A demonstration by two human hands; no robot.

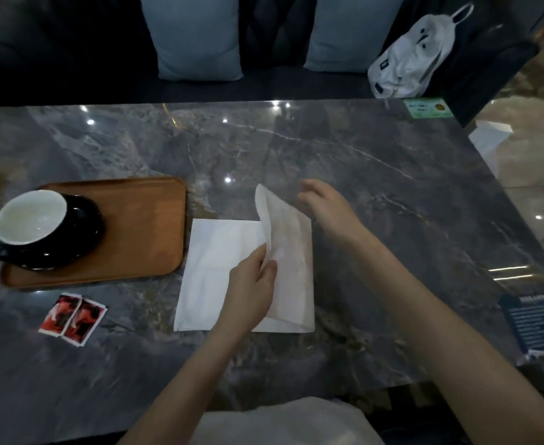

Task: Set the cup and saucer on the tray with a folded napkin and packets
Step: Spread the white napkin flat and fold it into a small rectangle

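Two hands over white napkin (219, 271) on grey table (344, 162): left hand (251, 284) pinching raised flap, right hand (325, 207) released, hovering past far edge. Black cup (36, 220) on saucer (81, 232) on wooden tray (148, 226), left. Red packets (73, 319) near tray's front edge

No text legible; green card (428, 108) at table's far edge carries print too small to read; dark blue card (540, 322) at right edge shows a white heading and lines, blurred; red packets (73, 318) show pictures only.
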